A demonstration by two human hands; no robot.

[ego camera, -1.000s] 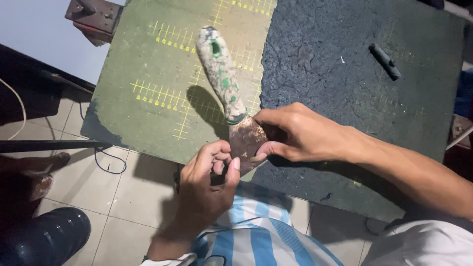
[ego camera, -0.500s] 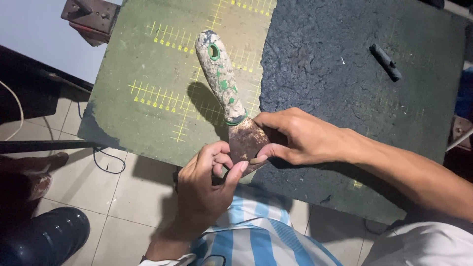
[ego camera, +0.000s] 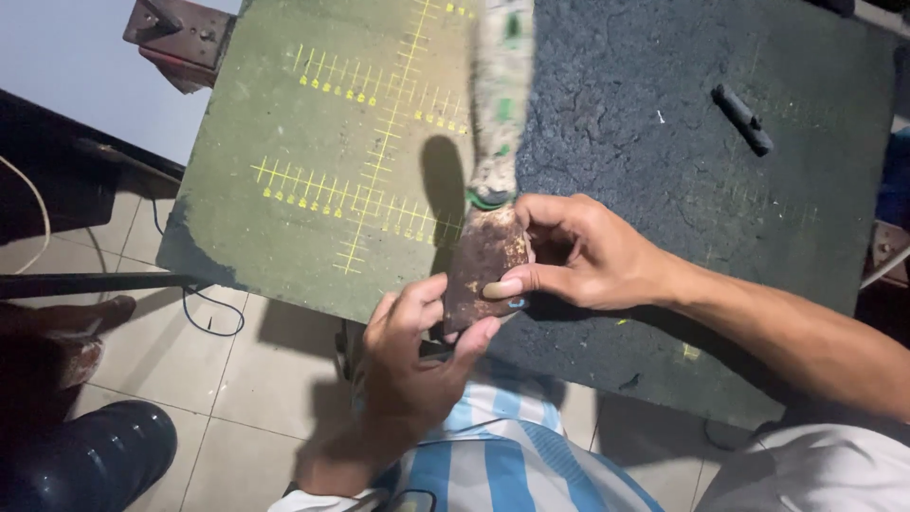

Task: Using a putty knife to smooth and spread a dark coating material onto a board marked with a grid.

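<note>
Down at the near edge of the tabletop (ego camera: 284,114), both hands are clamped on a scraper (ego camera: 485,256). Its flat blade is rusty brown with pale patches and points toward the person, while its handle, off-white and flecked with green, runs away over the tabletop and is blurred at the top. The right hand (ego camera: 592,251) pinches the blade from the right, thumb laid across its face, and the left hand (ego camera: 412,356) grips the blade's lower end from below, fingers curled round it. Under the handle lies a green mat (ego camera: 313,237) marked with yellow ruled lines; a dark rough sheet (ego camera: 645,104) covers the right half. Toward the far right corner rests a small dark stick (ego camera: 742,118), well apart from the hands. A rusty metal bracket (ego camera: 180,38) juts out at the far left corner. Below, a blue-and-white striped cloth (ego camera: 502,455) covers the person's lap, above a tiled floor (ego camera: 171,360).
</note>
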